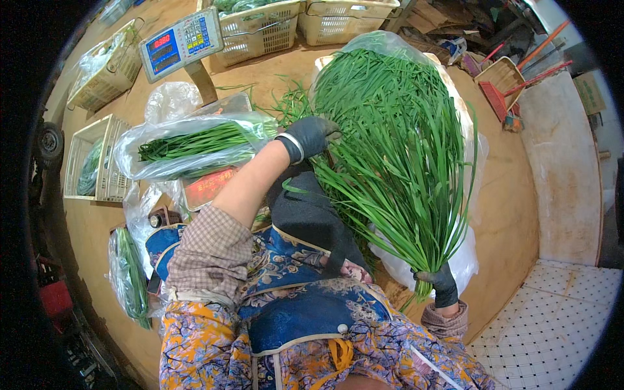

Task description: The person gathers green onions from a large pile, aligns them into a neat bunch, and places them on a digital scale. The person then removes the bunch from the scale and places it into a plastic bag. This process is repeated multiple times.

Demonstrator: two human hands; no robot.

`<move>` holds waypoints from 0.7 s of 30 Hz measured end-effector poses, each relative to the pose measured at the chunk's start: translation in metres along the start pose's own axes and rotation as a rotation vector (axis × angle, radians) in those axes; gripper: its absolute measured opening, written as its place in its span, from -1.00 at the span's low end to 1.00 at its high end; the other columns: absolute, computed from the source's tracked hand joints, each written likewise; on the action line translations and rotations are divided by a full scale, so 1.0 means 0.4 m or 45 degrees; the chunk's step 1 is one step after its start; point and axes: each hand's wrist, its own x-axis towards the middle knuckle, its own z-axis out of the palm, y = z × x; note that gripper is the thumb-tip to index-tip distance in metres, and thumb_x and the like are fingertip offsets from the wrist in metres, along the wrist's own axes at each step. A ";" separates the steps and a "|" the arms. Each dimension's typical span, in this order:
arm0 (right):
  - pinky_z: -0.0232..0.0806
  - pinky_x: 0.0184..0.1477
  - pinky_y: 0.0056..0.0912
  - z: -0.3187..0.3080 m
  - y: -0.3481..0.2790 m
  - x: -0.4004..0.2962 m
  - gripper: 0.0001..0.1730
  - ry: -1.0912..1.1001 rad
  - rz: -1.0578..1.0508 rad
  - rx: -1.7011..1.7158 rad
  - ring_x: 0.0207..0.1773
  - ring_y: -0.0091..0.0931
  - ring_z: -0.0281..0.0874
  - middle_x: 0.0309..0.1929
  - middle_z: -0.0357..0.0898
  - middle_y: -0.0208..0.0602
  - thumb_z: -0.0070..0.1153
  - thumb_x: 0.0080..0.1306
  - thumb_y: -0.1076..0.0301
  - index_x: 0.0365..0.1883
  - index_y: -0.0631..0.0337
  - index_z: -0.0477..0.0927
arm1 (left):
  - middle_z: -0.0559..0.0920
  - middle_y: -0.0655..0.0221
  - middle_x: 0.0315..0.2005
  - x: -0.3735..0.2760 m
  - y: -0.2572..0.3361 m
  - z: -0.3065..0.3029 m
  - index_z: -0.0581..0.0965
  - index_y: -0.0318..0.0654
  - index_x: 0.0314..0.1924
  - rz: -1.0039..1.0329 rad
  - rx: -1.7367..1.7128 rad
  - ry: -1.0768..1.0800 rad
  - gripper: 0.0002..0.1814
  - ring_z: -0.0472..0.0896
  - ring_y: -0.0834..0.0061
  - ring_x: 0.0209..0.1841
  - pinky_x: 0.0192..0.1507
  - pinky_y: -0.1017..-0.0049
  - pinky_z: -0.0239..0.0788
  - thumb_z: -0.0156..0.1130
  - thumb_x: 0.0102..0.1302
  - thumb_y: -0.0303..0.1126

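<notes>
My right hand (437,284), in a dark glove, grips the stem ends of a large bunch of long green leaves (399,180), likely garlic chives, fanned out away from me. My left hand (312,138), also gloved, is at the bunch's left edge near the leaf tips; its fingers are curled, and whether they pinch a leaf is unclear. Beyond the held bunch lies a big heap of the same greens (375,78) in a clear plastic bag. Left of my left hand, a plastic bag of bundled greens (204,141) lies on the platform of a digital scale (181,43).
Slatted plastic crates (261,31) stand at the back, others at the left. A bagged bundle (130,275) lies at lower left. A red dustpan (493,100) and brooms lean at upper right. A pale board (560,165) borders the right side. Loose leaves lie by the scale.
</notes>
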 end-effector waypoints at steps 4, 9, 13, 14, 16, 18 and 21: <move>0.29 -0.13 -0.39 -0.005 0.019 0.004 -0.15 0.044 -0.071 -0.017 -0.10 -0.44 0.36 -0.07 0.34 -0.26 0.31 -0.26 0.41 0.06 0.27 0.19 | 0.53 0.12 -0.51 0.003 0.002 -0.016 0.48 -0.25 -0.35 -0.212 0.038 0.323 -0.68 0.51 0.21 -0.45 -0.37 0.35 0.32 -0.09 0.15 -0.15; 0.24 -0.06 -0.35 0.000 0.018 -0.005 -0.13 0.078 -0.023 0.041 -0.04 -0.44 0.32 -0.04 0.32 -0.27 0.31 -0.28 0.43 0.07 0.25 0.18 | 0.53 0.09 -0.39 -0.028 -0.109 -0.013 0.30 -0.14 0.00 -0.568 0.003 0.320 -0.52 0.51 0.13 -0.33 -0.26 0.30 0.32 0.05 0.07 -0.14; 0.19 0.00 -0.34 -0.007 0.021 0.000 -0.12 0.054 -0.025 0.023 0.00 -0.44 0.29 -0.02 0.31 -0.28 0.31 -0.27 0.42 0.08 0.24 0.17 | 0.47 0.05 -0.20 -0.034 -0.079 0.050 0.18 -0.01 0.10 -0.277 -0.125 -0.039 -0.39 0.46 0.13 -0.18 -0.14 0.31 0.27 0.11 0.02 -0.12; 0.18 0.01 -0.34 -0.006 0.016 -0.001 -0.11 0.057 -0.013 0.021 0.01 -0.44 0.28 -0.01 0.30 -0.28 0.32 -0.26 0.41 0.08 0.23 0.17 | 0.48 0.07 -0.22 -0.024 -0.037 0.052 0.24 -0.03 0.05 -0.260 -0.093 -0.089 -0.46 0.45 0.14 -0.18 -0.15 0.31 0.27 0.07 0.04 -0.12; 0.15 0.03 -0.34 -0.004 0.013 0.005 -0.10 0.039 -0.041 -0.003 0.03 -0.44 0.25 0.00 0.29 -0.27 0.33 -0.26 0.39 0.09 0.24 0.16 | 0.49 0.11 -0.25 -0.012 -0.009 0.044 0.33 -0.09 -0.04 -0.252 -0.019 -0.130 -0.57 0.45 0.15 -0.19 -0.16 0.31 0.27 0.01 0.08 -0.13; 0.09 0.08 -0.36 0.009 0.006 0.006 -0.09 0.034 -0.098 -0.016 0.09 -0.45 0.19 0.04 0.25 -0.27 0.34 -0.25 0.34 0.09 0.26 0.14 | 0.50 0.12 -0.28 -0.002 -0.022 0.066 0.41 -0.13 -0.13 -0.260 0.055 -0.130 -0.65 0.45 0.15 -0.22 -0.18 0.30 0.27 -0.04 0.12 -0.14; 0.05 0.10 -0.39 0.025 -0.015 0.021 -0.09 0.003 -0.067 -0.116 0.10 -0.45 0.17 0.06 0.23 -0.26 0.32 -0.23 0.31 0.10 0.27 0.13 | 0.50 0.09 -0.41 0.009 -0.033 0.093 0.41 -0.21 -0.33 -0.301 0.093 0.279 -0.81 0.46 0.12 -0.30 -0.28 0.24 0.28 -0.04 0.06 -0.31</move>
